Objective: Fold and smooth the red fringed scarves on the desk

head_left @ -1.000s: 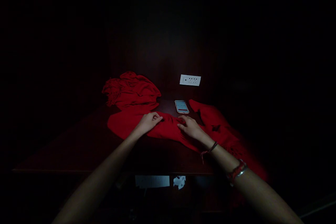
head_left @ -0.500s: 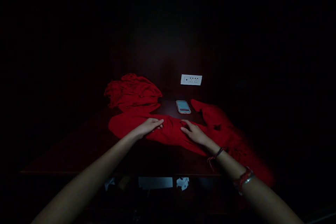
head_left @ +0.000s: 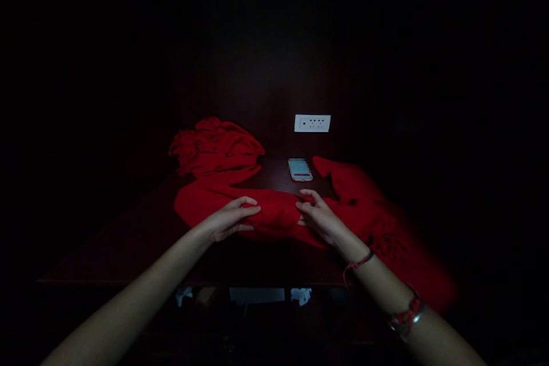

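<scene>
Gripping red cloth [head_left: 278, 213] between left hand [head_left: 231, 218] and right hand [head_left: 319, 216]
Reaching forward with half-curled fingers, thumbs pointing inward

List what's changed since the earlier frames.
The left hand moved left and nearer the person, fingers more spread; the right hand moved slightly right and nearer. Their gap over the red cloth strip widened; grip unclear.
Unchanged: crumpled red fringed cloth heap at back left, rectangular lit-screen phone, white rectangular wall socket.
</scene>
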A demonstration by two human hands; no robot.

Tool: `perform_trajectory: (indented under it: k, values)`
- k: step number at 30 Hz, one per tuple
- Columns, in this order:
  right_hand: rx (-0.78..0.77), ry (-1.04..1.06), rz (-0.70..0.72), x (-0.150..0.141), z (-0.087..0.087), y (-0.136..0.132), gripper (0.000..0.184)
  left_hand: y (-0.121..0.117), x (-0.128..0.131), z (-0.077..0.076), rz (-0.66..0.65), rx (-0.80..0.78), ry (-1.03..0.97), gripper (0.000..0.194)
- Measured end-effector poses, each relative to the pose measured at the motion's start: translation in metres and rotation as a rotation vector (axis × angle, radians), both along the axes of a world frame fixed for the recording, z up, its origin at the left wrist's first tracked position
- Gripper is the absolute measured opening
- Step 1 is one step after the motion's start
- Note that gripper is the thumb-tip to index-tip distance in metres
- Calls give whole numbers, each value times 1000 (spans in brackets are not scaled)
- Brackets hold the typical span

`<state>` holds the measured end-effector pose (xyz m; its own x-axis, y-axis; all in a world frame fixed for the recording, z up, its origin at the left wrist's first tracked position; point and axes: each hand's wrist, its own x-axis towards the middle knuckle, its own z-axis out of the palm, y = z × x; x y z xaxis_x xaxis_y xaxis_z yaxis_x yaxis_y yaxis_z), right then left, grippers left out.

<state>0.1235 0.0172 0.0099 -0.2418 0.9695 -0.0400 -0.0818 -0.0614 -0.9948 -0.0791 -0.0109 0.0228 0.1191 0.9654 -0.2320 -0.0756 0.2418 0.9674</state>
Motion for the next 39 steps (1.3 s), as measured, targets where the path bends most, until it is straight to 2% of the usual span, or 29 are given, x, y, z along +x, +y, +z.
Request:
perform_trajectory:
  k: [2,5,8,11,13,16,19,21,23,25,27,28,30,32,33,36,39]
  values:
    - [-5,-72,104,2,-5,-15,54,-12,-3,-6,-32,-10,18,32]
    - [112,-187,192,4,-14,-28,56,-20,-12,-12,-50,-19,35,35]
    - [238,-246,200,5,-19,-29,47,-18,-23,-17,-138,7,14,36]
    - [317,-258,187,5,-18,-26,49,-13,-29,-19,-221,66,2,54]
    - [338,-232,215,3,-16,-27,60,-10,-28,-18,-231,141,57,68]
    - [354,-164,316,-1,-16,-29,86,0,-30,-10,-209,268,236,77]
    - [442,-251,267,-7,-21,-25,96,19,-44,-2,-180,321,418,79]
    - [504,-374,164,-10,-25,-17,92,37,-54,-2,-161,397,529,72]
    - [524,-494,86,-12,-25,-8,88,53,-61,-6,-108,556,671,66]
    - [509,-612,32,-14,-20,-2,88,66,-63,-12,9,707,818,59]
    - [537,-754,-53,-16,-12,-1,86,73,-61,-18,110,780,915,50]
    - [595,-832,-107,-17,-8,-2,83,75,-60,-22,116,789,937,44]
    - [795,-970,-174,-24,-2,-7,72,78,-59,-29,31,787,931,34]
    - [981,-1061,-120,-34,0,-9,57,80,-61,-36,-84,772,885,32]
    - [1024,-1093,-58,-40,0,-9,53,81,-63,-39,-119,754,866,35]
    - [1023,-1190,79,-57,-4,-1,47,85,-70,-46,-182,647,886,45]
    - [1073,-1291,149,-62,-4,7,27,88,-76,-44,-259,556,947,44]
